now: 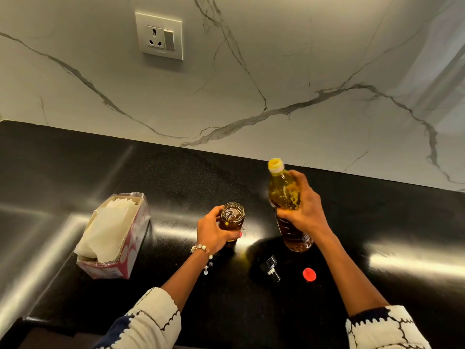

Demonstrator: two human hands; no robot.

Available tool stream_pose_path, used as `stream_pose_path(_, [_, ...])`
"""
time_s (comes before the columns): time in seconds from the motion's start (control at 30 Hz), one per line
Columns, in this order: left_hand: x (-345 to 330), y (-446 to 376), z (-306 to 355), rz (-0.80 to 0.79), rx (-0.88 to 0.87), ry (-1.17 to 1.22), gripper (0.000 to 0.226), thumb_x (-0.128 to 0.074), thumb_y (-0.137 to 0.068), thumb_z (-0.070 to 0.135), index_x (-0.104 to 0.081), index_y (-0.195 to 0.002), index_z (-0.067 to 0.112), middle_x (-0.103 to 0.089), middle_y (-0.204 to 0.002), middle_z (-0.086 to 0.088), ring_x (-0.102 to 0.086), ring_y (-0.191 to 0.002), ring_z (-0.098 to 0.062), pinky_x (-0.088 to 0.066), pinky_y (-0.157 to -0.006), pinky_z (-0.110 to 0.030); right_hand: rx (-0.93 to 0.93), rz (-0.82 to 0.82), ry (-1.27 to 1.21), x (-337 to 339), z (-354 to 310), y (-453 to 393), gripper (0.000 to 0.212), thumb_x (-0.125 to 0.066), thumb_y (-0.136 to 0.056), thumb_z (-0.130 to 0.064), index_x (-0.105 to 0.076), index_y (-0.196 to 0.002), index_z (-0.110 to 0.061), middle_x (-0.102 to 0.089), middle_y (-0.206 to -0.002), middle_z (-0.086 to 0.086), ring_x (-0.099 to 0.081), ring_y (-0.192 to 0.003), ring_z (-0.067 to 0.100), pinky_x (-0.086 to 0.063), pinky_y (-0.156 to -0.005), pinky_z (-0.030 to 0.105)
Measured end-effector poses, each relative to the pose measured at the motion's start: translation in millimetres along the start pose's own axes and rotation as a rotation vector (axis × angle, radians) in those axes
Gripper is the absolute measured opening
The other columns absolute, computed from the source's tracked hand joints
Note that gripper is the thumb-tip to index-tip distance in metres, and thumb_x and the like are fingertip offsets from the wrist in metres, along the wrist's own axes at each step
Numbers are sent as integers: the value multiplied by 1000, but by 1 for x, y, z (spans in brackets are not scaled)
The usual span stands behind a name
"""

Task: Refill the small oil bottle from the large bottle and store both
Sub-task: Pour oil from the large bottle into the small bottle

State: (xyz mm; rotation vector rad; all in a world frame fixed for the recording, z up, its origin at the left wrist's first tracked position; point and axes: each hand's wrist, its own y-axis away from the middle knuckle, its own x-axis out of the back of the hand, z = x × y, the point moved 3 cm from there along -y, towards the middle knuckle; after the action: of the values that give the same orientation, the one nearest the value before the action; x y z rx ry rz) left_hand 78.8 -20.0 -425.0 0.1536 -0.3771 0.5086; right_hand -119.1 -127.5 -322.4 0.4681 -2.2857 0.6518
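On the black counter, left hand wraps the open small oil bottle; right hand grips the uncapped large bottle mid-body, raised just beside. Likely heavy, oily-slick, squeezable plastic; a firm waist hold suits.

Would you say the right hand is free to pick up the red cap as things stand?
Probably not yet: the right hand grips the large oil bottle. The red cap lies unobstructed on the counter below it.

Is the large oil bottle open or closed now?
Open. The large bottle, held by the right hand, shows a bare yellow mouth; a red cap lies on the counter.
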Motion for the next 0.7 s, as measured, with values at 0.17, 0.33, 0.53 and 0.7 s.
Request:
stream_pose_path(0.17, [0, 1, 1, 4, -4, 1, 75, -93, -52, 23, -59, -118, 20, -64, -106, 6, -57, -98, -7, -42, -78, -13, -164, 302, -227, 15, 16, 10, 88, -85, -63, -9, -33, -132, -28, -52, -119, -2, -55, -103, 13, -41, -77, 15])
stream_pose_path(0.33, [-1, 2, 1, 10, -1, 1, 75, -93, -53, 21, -59, -120, 18, -65, -110, 3, -56, -99, -8, -44, -80, -16, -200, 465, -277, 14, 24, 29, 89, -86, -63, -8, -34, -133, -25, -51, -122, -1, -55, -103, 4, -42, -78, 8])
stream_pose_path(0.53, [-2, 5, 4, 15, 25, 23, 73, -92, -54, 17, -59, -120, 17, -62, -104, 6, -55, -98, -7, -40, -74, -8, -191, 439, -298, 12, 27, 37, 96, -88, -62, -26, -26, -136, -31, -45, -131, -2, -50, -115, 10, -45, -90, 20])
stream_pose_path(0.7, [-4, 7, 5, 24, 53, 42, 74, -92, -56, 14, -58, -121, 16, -61, -104, 6, -55, -98, -8, -42, -77, -13, -224, 383, -305, 10, 33, 41, 101, -87, -63, -36, -21, -139, -32, -42, -136, 0, -46, -123, 14, -42, -95, 21])
